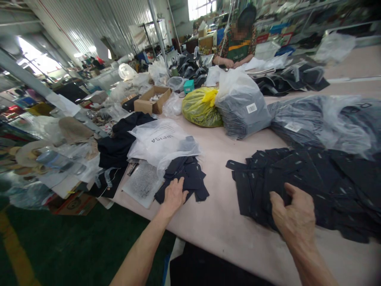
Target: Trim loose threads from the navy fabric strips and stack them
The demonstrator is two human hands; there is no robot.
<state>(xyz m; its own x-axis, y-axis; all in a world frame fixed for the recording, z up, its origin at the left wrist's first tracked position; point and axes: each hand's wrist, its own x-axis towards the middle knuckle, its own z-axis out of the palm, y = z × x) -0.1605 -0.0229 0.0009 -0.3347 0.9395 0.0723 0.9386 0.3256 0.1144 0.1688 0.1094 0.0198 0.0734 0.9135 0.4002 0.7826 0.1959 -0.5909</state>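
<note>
My left hand (175,194) rests with its fingers apart on a small heap of dark fabric pieces (190,174), and it holds nothing. A white printed plastic bag (162,139) partly covers that heap, and a speckled clear sheet (143,184) lies to its left. On the right, my right hand (293,210) is over the near left part of a large spread pile of dark pieces (315,178). Its thumb and index finger are apart, with dark fabric beneath them; the other fingers are curled and partly hidden.
Across the pink table (208,222) stand a yellow bag (199,109), a clear bag of dark pieces (244,111) and an open cardboard box (151,101). More bagged goods (321,119) lie at right. A person (238,43) works at the far side. A slanted metal post rises at left.
</note>
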